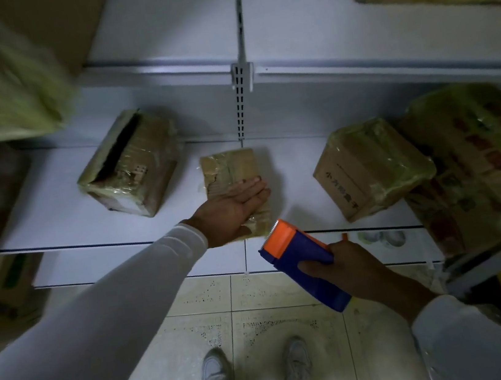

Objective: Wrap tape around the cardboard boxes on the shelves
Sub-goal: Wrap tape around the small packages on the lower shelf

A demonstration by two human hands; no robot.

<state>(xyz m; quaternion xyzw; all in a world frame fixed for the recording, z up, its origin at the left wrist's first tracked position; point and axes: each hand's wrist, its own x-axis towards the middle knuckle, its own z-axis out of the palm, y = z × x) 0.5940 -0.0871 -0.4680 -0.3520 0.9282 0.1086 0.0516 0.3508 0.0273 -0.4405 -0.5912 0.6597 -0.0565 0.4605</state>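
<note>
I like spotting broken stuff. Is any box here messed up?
Yes. The left box on the white shelf gapes open along its top. The flat box under the left hand has a torn surface.

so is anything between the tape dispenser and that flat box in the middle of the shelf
Nothing visible. The tape dispenser, held by the right hand, sits just off the flat box's near corner, while the left hand lies on the box's near part.

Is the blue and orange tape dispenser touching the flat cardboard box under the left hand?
No: the blue and orange tape dispenser, held in the right hand, hangs just short of the flat cardboard box the left hand presses.
</note>
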